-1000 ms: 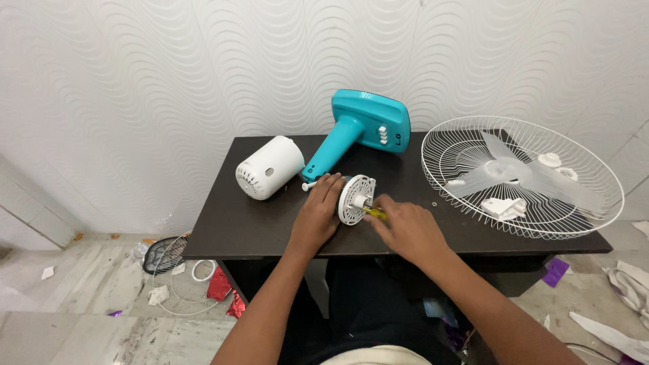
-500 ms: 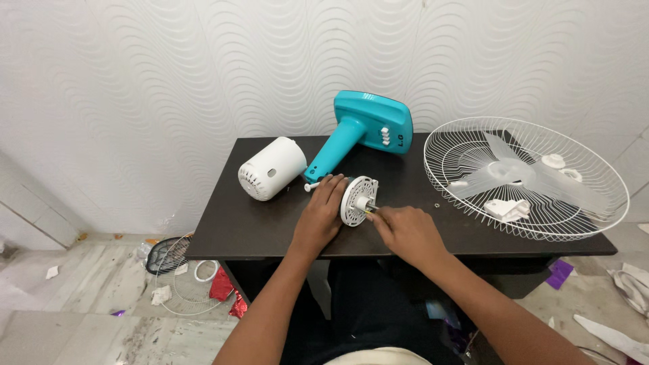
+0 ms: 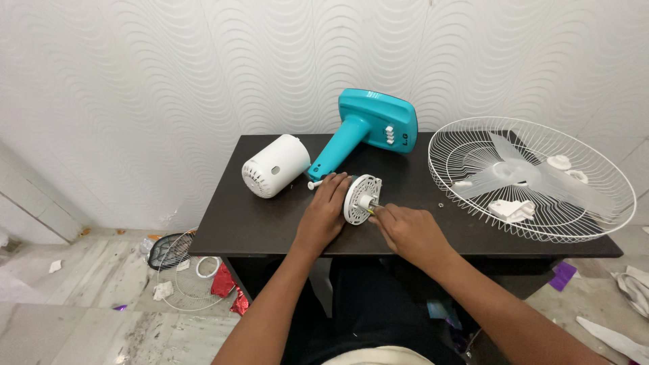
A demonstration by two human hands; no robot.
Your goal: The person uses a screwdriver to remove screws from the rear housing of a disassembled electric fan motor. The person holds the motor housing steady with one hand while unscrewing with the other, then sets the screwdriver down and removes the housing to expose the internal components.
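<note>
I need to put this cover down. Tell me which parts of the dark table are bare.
Bare: the table's left front, between the white cylindrical housing and the left hand; also the front strip below the wire guard. Crowded: the middle, around the vented disc, right hand and teal stand.

- A white round motor cover [image 3: 276, 165] lies on its side at the back left of the dark table [image 3: 250, 226].
- A teal fan stand [image 3: 368, 132] lies near the wall, its neck pointing toward the table's middle.
- A white wire fan guard [image 3: 532, 178] rests on the table's right end, reaching past the edge.
- Clear fan blades [image 3: 524, 174] and small white plastic parts [image 3: 512, 210] sit inside the guard.
- On the tiled floor at left lie another wire guard [image 3: 177, 270], a white ring [image 3: 206, 268] and red foil scraps [image 3: 226, 287].
- The wall [image 3: 135, 81] behind is white with a wavy pattern.
</note>
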